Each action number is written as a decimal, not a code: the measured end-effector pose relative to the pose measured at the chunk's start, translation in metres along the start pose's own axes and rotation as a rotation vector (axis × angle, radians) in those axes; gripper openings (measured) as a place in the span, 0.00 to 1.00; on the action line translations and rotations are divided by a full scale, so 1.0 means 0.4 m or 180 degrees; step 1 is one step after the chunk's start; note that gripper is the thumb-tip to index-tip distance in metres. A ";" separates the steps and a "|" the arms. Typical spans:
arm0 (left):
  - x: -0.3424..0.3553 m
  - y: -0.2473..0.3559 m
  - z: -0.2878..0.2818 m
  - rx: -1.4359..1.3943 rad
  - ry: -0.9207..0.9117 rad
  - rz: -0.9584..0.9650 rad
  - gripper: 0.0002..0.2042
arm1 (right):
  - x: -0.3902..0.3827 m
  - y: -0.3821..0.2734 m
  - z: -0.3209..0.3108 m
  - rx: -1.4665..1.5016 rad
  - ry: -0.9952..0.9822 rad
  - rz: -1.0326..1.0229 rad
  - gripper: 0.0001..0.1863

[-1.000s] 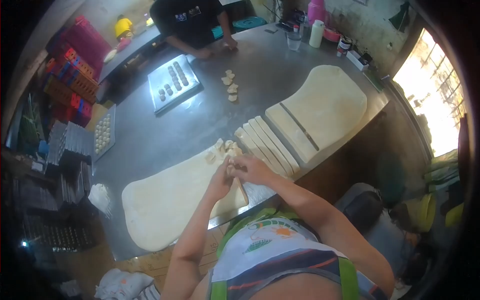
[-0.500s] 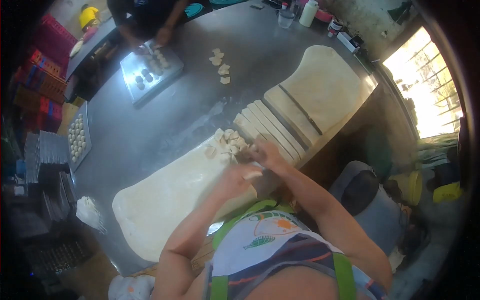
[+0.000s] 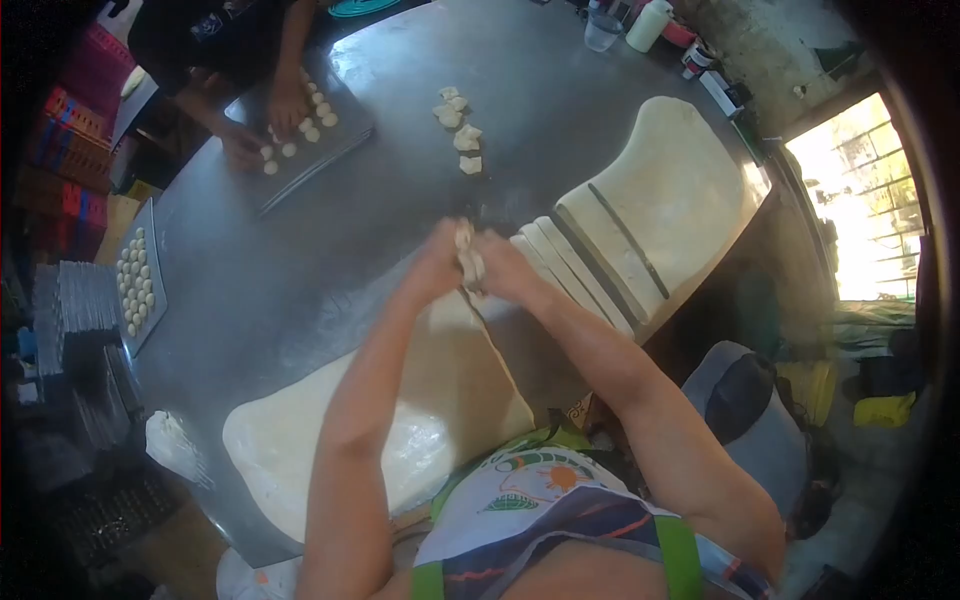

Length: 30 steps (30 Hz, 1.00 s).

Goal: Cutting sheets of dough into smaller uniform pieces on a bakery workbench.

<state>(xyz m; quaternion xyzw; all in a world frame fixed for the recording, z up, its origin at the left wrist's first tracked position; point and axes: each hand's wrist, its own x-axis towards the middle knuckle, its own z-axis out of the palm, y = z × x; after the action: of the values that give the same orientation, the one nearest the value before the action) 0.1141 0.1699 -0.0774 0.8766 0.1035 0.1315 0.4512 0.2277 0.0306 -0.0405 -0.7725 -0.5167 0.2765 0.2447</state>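
My left hand (image 3: 437, 260) and my right hand (image 3: 503, 268) are closed on a bunch of cut dough pieces (image 3: 466, 255), slightly blurred, at the far end of a large flat dough sheet (image 3: 290, 440). To the right of my hands lie cut dough strips (image 3: 560, 270) and a second dough slab (image 3: 680, 190) with a long dark cutting tool (image 3: 628, 240) across it. A short row of dough pieces (image 3: 455, 113) sits farther away on the steel table (image 3: 250, 290).
A co-worker's hands (image 3: 288, 108) touch a tray with dough balls (image 3: 345, 135) at the back left. Another filled tray (image 3: 150, 295) is at the left edge, beside stacked trays (image 3: 80, 305). Cups and bottles (image 3: 650, 25) stand at the back right. A white bag-like pile (image 3: 170, 445) lies near left.
Both my hands have moved forward, away from my body, with the dough pieces that lay on the sheet's far corner. The co-worker has leaned over the tray, hands now among the balls.
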 end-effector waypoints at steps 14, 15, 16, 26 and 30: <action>-0.325 0.171 0.066 -0.3413 -0.0812 -0.1691 0.24 | -0.086 -0.064 0.033 0.0876 -0.0325 0.0058 0.16; -0.366 0.226 0.052 -0.3897 -0.0974 -0.1758 0.24 | -0.077 -0.055 0.021 0.0877 -0.0283 0.0066 0.16; -0.390 0.252 0.037 -0.3866 -0.0968 -0.1751 0.24 | -0.049 -0.052 0.015 0.0437 -0.0711 0.0288 0.17; -0.412 0.370 -0.012 -0.2960 0.0312 -0.2212 0.20 | 0.104 -0.023 -0.101 -0.0947 -0.0171 0.0500 0.17; -0.418 0.396 0.047 -0.2793 0.0366 -0.2259 0.20 | -0.066 0.094 -0.015 -0.2494 0.0242 -0.0613 0.11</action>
<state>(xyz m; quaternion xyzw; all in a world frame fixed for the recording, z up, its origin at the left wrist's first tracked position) -0.0275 0.0148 0.0186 0.5099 0.3519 0.0500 0.7834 0.2486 -0.0077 -0.0565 -0.7650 -0.6436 0.0057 -0.0244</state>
